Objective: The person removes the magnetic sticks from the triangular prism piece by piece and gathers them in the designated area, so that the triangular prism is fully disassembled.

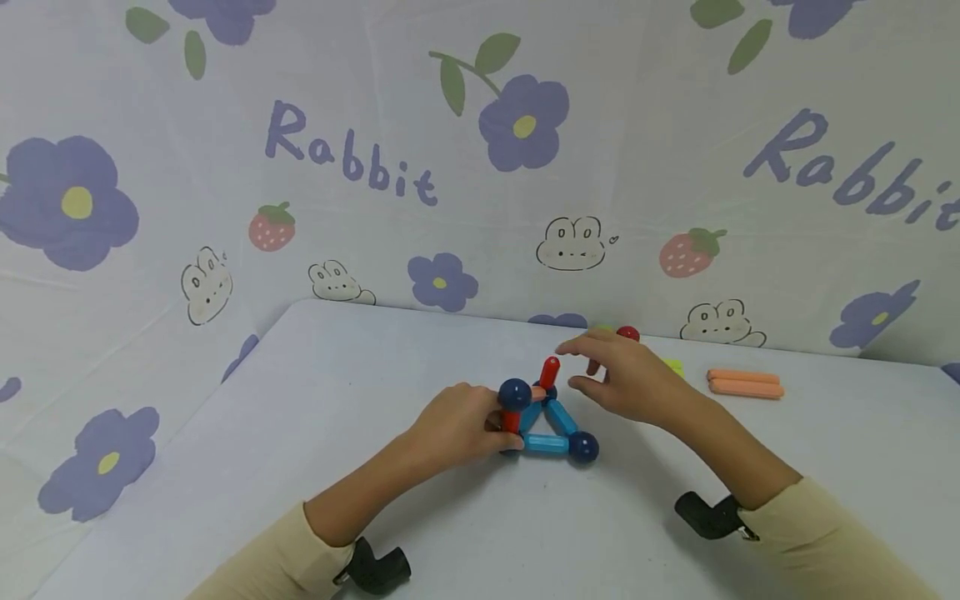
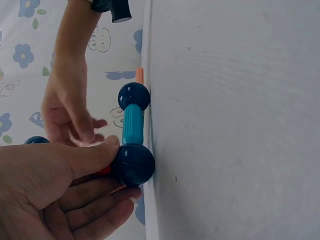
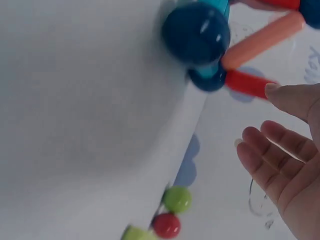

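Note:
A triangle of light blue magnetic rods point(image 1: 547, 443) joined by navy balls point(image 1: 582, 447) lies on the table. Red rods rise from its left and back corners; the left one is topped by a navy ball point(image 1: 514, 395). An orange rod point(image 3: 263, 41) slants up from the back corner. My left hand point(image 1: 459, 429) grips the left corner, its thumb and fingers about the lower navy ball point(image 2: 134, 166) and red rod. Beside the bare top of the back red rod point(image 1: 551, 372), my right hand point(image 1: 630, 375) has its fingers spread, holding nothing; thumb contact is unclear.
Two orange rods point(image 1: 745, 383) lie side by side at the right. Behind my right hand are a red ball point(image 3: 166, 225), a green ball point(image 3: 177, 199) and a yellow-green piece point(image 1: 673, 367). A patterned cloth point(image 1: 480, 208) hangs along the table's back edge.

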{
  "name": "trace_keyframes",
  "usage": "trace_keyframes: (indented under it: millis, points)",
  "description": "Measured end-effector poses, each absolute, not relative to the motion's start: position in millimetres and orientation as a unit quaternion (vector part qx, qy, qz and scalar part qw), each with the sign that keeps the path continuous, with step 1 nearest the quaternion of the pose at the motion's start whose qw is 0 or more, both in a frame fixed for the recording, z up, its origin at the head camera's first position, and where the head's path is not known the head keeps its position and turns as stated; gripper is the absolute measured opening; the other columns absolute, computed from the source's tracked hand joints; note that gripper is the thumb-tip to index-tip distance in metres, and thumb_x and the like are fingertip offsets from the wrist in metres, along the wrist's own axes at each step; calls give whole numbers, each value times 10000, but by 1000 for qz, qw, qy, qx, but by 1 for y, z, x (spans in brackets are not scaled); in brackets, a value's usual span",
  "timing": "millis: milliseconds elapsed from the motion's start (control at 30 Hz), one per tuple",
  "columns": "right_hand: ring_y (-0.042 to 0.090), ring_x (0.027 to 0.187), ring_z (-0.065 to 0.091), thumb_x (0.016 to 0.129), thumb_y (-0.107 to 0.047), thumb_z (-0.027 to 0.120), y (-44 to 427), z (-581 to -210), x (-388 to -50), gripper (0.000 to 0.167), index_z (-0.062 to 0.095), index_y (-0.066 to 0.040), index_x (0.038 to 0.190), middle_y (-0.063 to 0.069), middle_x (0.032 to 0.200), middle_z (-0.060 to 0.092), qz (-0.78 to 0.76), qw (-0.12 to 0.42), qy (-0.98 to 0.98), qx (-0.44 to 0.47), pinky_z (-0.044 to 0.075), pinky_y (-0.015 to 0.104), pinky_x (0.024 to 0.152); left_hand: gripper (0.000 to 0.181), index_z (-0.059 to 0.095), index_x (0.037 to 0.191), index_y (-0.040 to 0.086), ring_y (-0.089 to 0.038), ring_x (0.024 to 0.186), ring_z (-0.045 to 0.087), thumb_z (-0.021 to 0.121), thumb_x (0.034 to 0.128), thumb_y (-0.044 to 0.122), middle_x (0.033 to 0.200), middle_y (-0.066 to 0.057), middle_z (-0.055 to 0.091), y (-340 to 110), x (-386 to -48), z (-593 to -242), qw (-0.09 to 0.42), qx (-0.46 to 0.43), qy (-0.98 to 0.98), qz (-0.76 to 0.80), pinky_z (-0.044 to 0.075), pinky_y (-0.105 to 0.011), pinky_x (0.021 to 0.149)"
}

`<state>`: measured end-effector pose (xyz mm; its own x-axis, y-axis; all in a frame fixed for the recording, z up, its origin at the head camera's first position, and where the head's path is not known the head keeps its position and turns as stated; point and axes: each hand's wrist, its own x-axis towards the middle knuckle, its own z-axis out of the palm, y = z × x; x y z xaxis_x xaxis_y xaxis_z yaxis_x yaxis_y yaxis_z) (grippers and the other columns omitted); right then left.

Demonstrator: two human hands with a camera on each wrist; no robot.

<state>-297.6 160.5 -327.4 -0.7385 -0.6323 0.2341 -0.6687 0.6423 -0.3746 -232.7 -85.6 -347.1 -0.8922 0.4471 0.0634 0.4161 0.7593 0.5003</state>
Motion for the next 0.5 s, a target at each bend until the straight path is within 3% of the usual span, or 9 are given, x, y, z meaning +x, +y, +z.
trace_keyframes:
  millis: [100,300,500]
  points:
    - [219,899,656,859,-73,798,144,-327,-297,374,700,-80,1220,77,1124,676,212,40,-897,387,577,296,709,323,738,1019,16,-81,695,647,849,830,253,796,-17,734,-86,-233,-347,29,229,937,260,501,-204,638]
    - [162,795,606,854,-41,794,142,-334,-300,126,753,-81,966,-1,888,665,189,28,-907,376,569,288,729,319,733,992,20,-70,681,620,847,831,271,783,-3,722,-84,-234,-348,30,221,940,256,490,-204,630]
    - [161,796,612,846,-37,801,154,-344,-303,129,760,-67,965,-4,868,697,206,14,-909,363,567,286,713,315,739,957,33,-88,611,557,846,830,302,713,27,683,-83,-235,-349,30,212,948,236,455,-211,571]
